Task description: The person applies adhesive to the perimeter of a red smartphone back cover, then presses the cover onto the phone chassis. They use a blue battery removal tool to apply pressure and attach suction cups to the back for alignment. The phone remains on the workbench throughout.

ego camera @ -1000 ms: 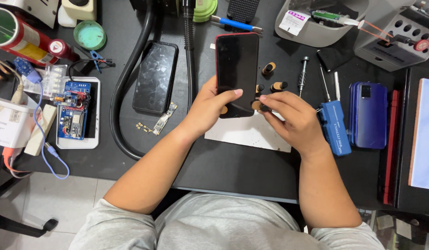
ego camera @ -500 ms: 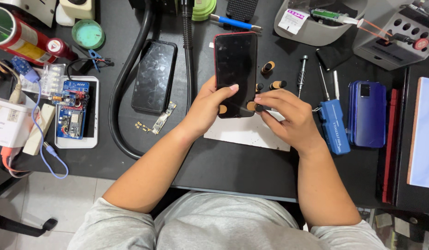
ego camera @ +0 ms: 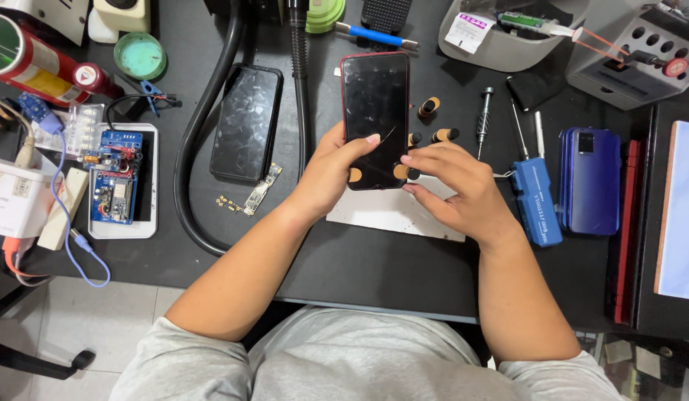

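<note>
Left hand gripping red-edged phone w/ thumb across screen, right hand fingertips pinching its near-right corner, white mat beneath, blue phone far right

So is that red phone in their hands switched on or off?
Off, it seems: the red phone has a dark screen showing only reflections and a thin scratch. The left hand holds it; the right hand touches its lower edge.

Open table strip lower centre. Blocked upper left by black hose & dark phone; right by screwdrivers, blue case.
</note>
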### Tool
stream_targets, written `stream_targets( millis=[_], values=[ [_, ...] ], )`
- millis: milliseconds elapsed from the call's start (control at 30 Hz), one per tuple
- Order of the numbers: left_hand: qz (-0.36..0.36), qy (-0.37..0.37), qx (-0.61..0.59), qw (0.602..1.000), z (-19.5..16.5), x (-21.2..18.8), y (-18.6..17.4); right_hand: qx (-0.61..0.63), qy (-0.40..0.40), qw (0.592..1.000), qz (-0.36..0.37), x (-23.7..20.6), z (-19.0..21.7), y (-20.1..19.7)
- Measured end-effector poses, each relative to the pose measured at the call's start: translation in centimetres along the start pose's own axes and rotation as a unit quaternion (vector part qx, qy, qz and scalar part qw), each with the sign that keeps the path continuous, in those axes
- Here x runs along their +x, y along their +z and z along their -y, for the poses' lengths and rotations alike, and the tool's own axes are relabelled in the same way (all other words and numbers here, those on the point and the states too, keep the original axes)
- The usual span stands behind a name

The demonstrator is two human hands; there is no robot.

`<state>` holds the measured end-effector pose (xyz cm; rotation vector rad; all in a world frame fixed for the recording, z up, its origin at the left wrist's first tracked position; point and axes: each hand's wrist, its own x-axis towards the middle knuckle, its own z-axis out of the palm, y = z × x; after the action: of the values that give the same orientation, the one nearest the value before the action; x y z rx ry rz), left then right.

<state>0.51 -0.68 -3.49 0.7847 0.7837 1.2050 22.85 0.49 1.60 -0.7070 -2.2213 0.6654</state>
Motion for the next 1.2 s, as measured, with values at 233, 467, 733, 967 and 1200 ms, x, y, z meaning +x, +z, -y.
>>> stream_targets(
  millis=[233,467,733,967,1200],
  values=[
    [0.003,0.008,0.008,1.000,0.49,-0.04,-0.34,0.005,0.004,1.000,-0.003,0.02,0.13,0.11],
    [0.013,0.013,-0.002,1.000,0.33,-0.10,-0.18,0.008,0.002,1.000,0.000,0.03,0.12,0.10],
    [0.002,0.003,0.005,1.000,0.26,-0.20,-0.09,0.013,-0.001,1.000,0.001,0.02,0.10,0.07],
    [0.000,0.002,-0.001,1.000,0.37,-0.20,-0.12,0.012,-0.004,1.000,0.004,0.00,0.03,0.05],
    [0.001,0.001,-0.017,1.000,0.37,-0.25,-0.10,0.015,0.000,1.000,0.001,-0.16,-0.06,0.05]
  ],
)
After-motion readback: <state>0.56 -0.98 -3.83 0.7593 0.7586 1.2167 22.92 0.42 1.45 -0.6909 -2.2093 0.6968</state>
